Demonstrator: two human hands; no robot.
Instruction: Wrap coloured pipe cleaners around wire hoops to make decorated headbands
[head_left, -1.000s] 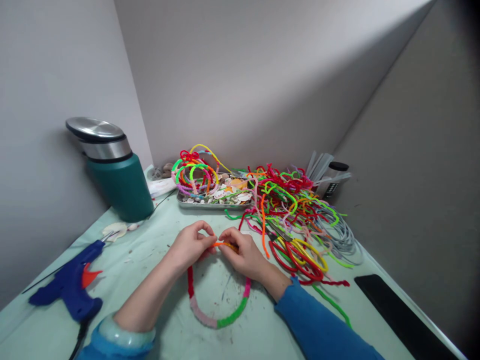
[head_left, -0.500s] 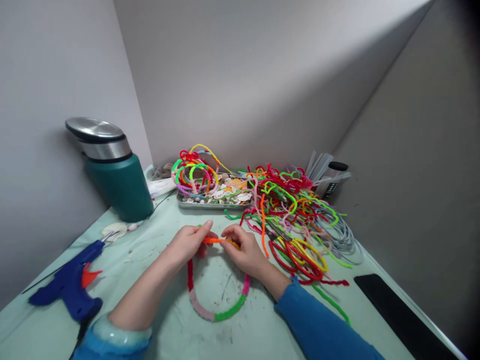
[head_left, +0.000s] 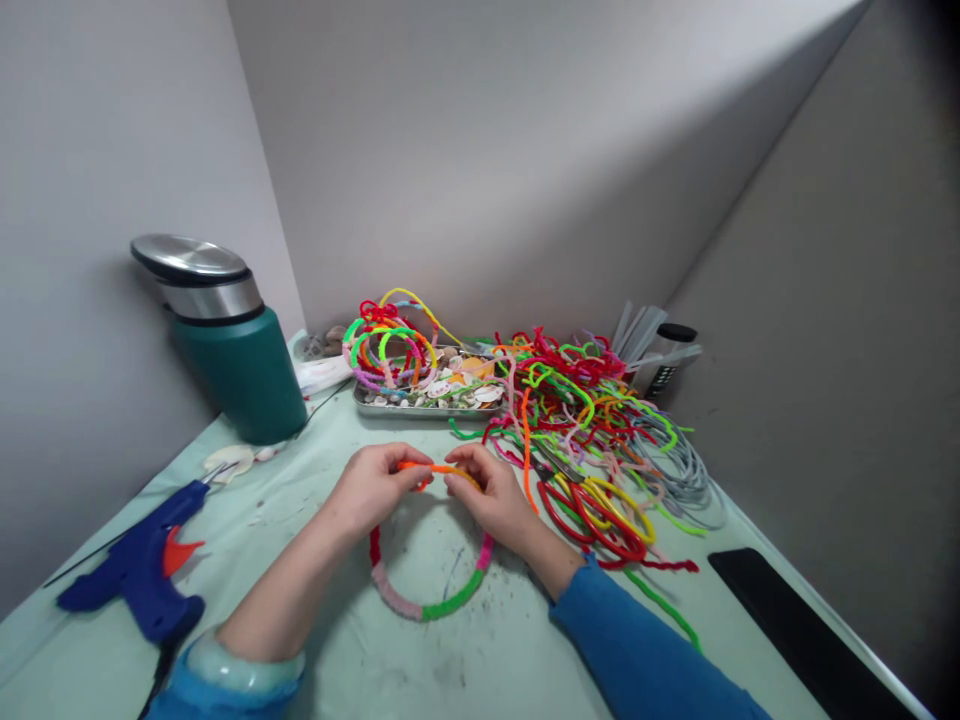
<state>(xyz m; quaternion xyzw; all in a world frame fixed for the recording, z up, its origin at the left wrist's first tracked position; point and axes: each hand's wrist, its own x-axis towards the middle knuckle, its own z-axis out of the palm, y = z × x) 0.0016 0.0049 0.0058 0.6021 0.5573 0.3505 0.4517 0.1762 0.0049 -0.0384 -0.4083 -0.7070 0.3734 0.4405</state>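
Note:
Between my hands is a hoop wrapped in fuzzy pipe cleaner, with red, pale pink, green and bright pink stretches along its lower arc. My left hand is closed in a pinch on an orange pipe cleaner at the top of the hoop. Thumb and fingers of my right hand grip the hoop's upper right, where a yellow-orange stretch shows. The fingers partly hide the hoop's upper part.
A blue glue gun lies at left, before a green bottle. Behind my hands stands a metal tray of shells and finished hoops. Tangled pipe cleaners, scissors and grey wire lie at right, near a black strip.
My left hand has turned, bringing the orange pipe cleaner over the top of the hoop. The hoop's lower arc has risen and shifted slightly left. My right hand has barely moved.

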